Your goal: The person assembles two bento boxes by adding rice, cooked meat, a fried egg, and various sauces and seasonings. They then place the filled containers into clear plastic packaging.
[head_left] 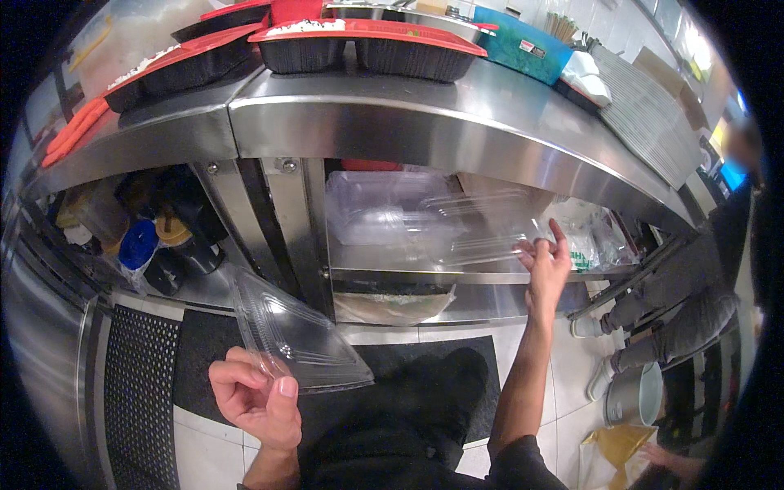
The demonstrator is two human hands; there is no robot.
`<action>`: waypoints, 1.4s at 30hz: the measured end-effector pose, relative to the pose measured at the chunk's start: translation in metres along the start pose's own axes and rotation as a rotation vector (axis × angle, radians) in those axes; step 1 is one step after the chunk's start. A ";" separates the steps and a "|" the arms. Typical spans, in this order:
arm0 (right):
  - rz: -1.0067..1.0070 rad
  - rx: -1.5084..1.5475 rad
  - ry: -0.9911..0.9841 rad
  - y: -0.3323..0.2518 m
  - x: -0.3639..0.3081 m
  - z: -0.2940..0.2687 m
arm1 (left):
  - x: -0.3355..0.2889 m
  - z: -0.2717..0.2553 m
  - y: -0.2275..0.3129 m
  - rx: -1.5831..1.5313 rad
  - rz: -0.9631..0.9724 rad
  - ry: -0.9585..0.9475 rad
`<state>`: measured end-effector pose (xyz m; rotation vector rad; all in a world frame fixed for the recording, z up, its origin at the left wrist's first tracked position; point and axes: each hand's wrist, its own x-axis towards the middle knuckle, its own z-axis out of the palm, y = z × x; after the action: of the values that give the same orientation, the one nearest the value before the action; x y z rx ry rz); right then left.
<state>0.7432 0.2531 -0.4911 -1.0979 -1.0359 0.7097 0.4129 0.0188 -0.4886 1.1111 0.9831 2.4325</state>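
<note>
My left hand point(257, 400), low in front of me, pinches the corner of a clear plastic lid point(306, 343) between thumb and fingers. That lid is tilted, its ridged face showing. Farther right, my right hand point(545, 263) reaches to the shelf under the steel counter. Its fingers are closed at the edge of another clear plastic lid point(478, 227), with the index finger pointing up. Beside this lid on the shelf sits a stack of clear plastic containers point(384, 200). The transparent edges overlap, so where the lid ends and the stack begins is hard to make out.
Black trays with red rims point(367, 51) holding rice stand on the steel counter point(425, 122). A teal bin point(523, 49) is behind them, right. Bottles point(139, 245) fill the lower left shelf. A person point(686, 310) stands at right, near a bucket point(635, 392).
</note>
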 end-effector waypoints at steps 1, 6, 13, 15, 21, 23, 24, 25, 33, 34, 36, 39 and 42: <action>-0.009 -0.035 0.023 0.002 0.007 0.012 | 0.000 -0.001 0.001 -0.009 -0.003 0.004; 0.032 -0.500 -0.048 -0.007 0.025 0.075 | 0.002 -0.007 0.008 -0.054 -0.060 -0.027; -0.364 -1.140 -0.177 0.019 -0.004 0.107 | -0.006 -0.002 -0.001 -0.128 -0.224 -0.304; -0.345 -1.177 -0.239 -0.013 -0.029 0.106 | -0.011 0.000 -0.004 -0.126 -0.287 -0.337; -0.426 -0.157 -1.117 -0.102 -0.131 0.068 | -0.015 0.020 -0.021 -0.049 -0.311 -0.507; -0.316 -0.093 -1.140 -0.108 -0.152 0.065 | -0.015 0.025 -0.023 -0.059 -0.281 -0.517; -0.317 -0.077 -1.135 -0.107 -0.155 0.064 | -0.016 0.027 -0.023 -0.058 -0.263 -0.525; -0.314 -0.059 -1.129 -0.106 -0.155 0.063 | -0.015 0.028 -0.022 -0.038 -0.241 -0.536; -0.252 -0.022 -1.141 -0.104 -0.152 0.050 | -0.015 0.032 -0.020 -0.077 -0.237 -0.588; -0.257 -0.028 -1.142 -0.103 -0.151 0.048 | -0.016 0.032 -0.020 -0.081 -0.243 -0.591; -0.270 -0.036 -1.146 -0.101 -0.149 0.047 | -0.018 0.033 -0.021 -0.087 -0.252 -0.594; -0.263 -0.026 -1.111 -0.100 -0.150 0.046 | -0.018 0.037 -0.019 -0.058 -0.209 -0.591; -0.394 -0.123 -0.996 -0.102 -0.155 0.052 | -0.026 0.044 -0.025 -0.097 -0.223 -0.429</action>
<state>0.6343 0.1034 -0.4374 -0.5644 -2.0938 0.8858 0.4630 0.0439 -0.4991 1.3340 0.7922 1.9330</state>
